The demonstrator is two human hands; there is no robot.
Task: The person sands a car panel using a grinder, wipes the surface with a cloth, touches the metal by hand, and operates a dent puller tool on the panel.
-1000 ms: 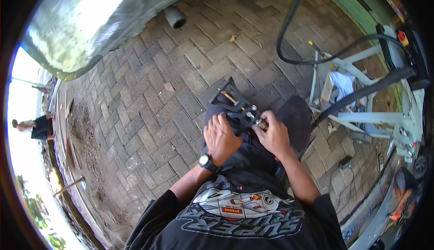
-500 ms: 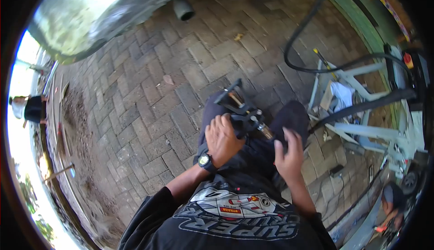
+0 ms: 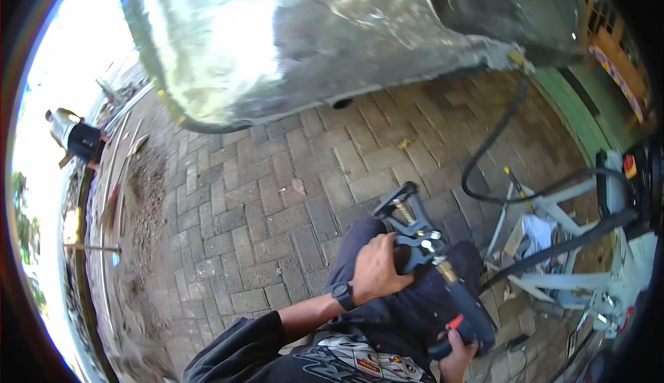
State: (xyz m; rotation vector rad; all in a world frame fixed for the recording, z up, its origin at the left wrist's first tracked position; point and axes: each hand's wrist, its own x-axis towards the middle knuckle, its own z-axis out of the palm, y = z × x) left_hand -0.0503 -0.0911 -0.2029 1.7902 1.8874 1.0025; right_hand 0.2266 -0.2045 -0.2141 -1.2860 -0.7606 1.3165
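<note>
My left hand (image 3: 379,269), with a dark watch on its wrist, is closed round the black frame of a clamp-like tool (image 3: 413,233) above my left knee. A brass-coloured part and a silver joint show on that tool. Low in the view, my right hand (image 3: 458,357) grips a black handheld tool (image 3: 472,317) with a red piece near the thumb. The black tool's front end meets the brass-coloured end of the clamp-like tool.
A large shiny metal body panel (image 3: 297,44) spans the top. A thick black hose (image 3: 484,141) loops at the right, beside a pale metal stand (image 3: 553,283). A person (image 3: 75,136) stands at the far left. Brick paving (image 3: 242,224) lies below.
My right hand has left the clamp-like tool's end and now holds the black handheld tool. The view has tilted up, showing more of the metal panel.
</note>
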